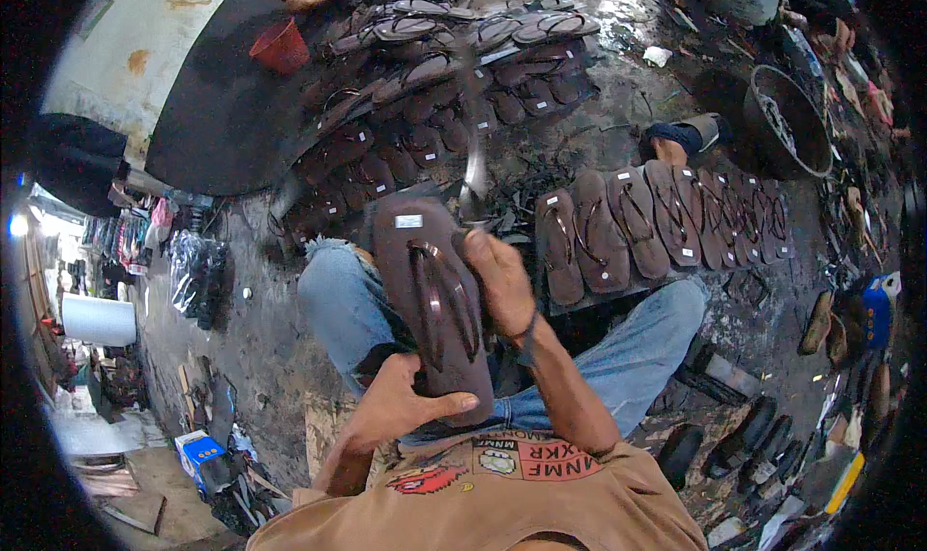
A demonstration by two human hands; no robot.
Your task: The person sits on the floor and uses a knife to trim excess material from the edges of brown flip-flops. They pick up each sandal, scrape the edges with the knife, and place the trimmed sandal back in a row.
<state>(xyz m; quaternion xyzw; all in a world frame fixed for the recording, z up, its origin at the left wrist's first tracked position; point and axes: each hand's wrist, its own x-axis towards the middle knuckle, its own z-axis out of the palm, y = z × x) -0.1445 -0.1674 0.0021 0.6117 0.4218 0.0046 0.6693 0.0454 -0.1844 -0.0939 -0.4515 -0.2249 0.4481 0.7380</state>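
Note:
A dark brown flip-flop [446, 343] with glossy straps and a white label near its toe stands tilted in front of me, between my knees. My left hand [425, 396] grips its heel end, with the thumb pressed on the top face. At the toe, dark sheet material juts past the sole's outline. My right hand [499, 276] is closed beside the flip-flop's right edge, around what looks like a knife [473, 179]. Its long shiny blade points away from me and is smeared by motion; the handle is mostly hidden in my fist.
Finished-looking flip-flops [628, 223] lie in a row on a dark sheet to the right. More flip-flops [425, 145] fill the far floor. Dark scraps [497, 227] are heaped between them. A round basin [792, 126], a red bucket [280, 47] and a foot [671, 148] are farther off.

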